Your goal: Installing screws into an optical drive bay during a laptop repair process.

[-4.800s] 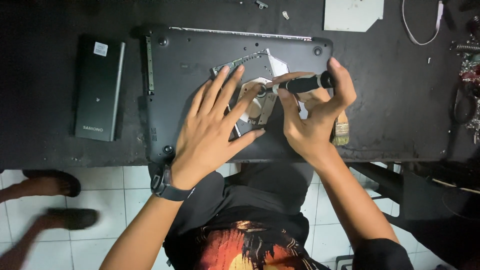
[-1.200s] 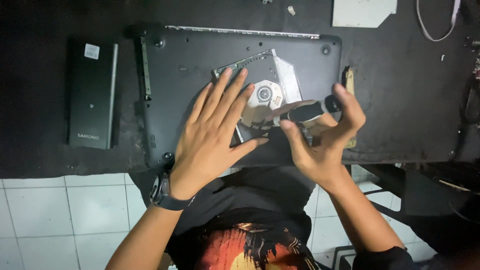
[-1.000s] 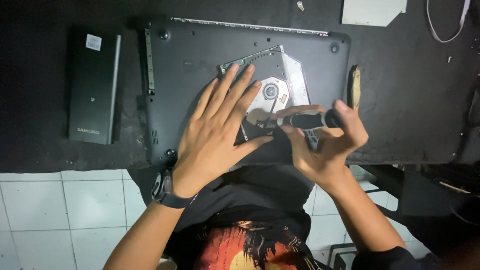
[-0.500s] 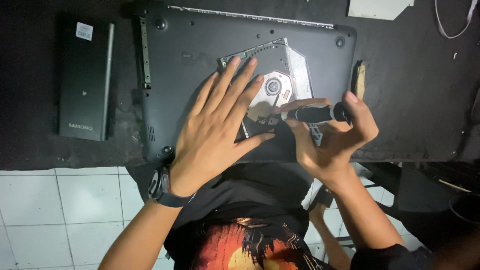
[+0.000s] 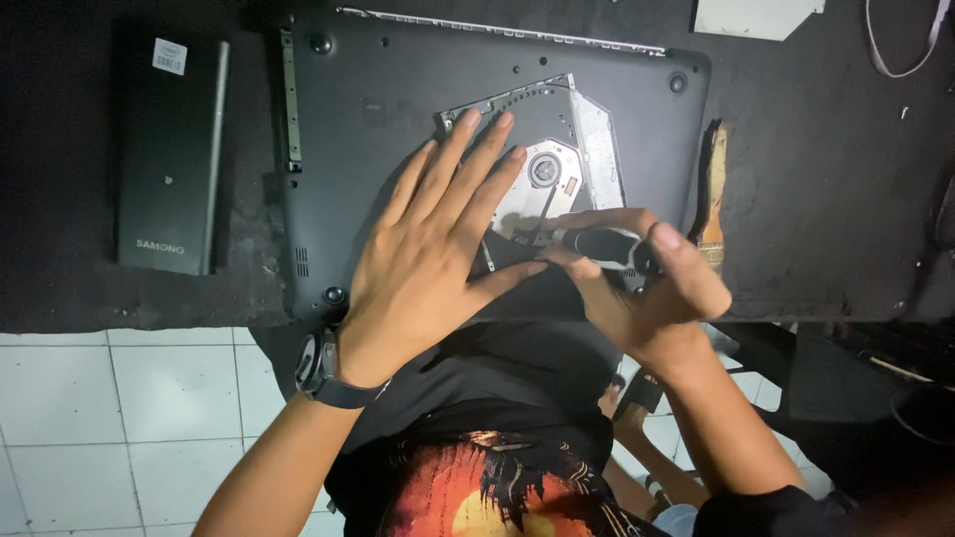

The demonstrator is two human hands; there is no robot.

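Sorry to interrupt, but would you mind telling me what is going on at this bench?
A person has a dark laptop lying upside down on a black table. The left hand lies flat, fingers spread, on its base and partly over a silver optical drive. The right hand grips a black-handled screwdriver, tip at the drive's near edge. A slim dark device lies to the left, a brush to the right.

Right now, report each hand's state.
Left hand: open, flat on the optical drive.
Right hand: closed, holding the screwdriver.

Dark grey laptop [image 5: 398, 129], silver drive [image 5: 577, 149]
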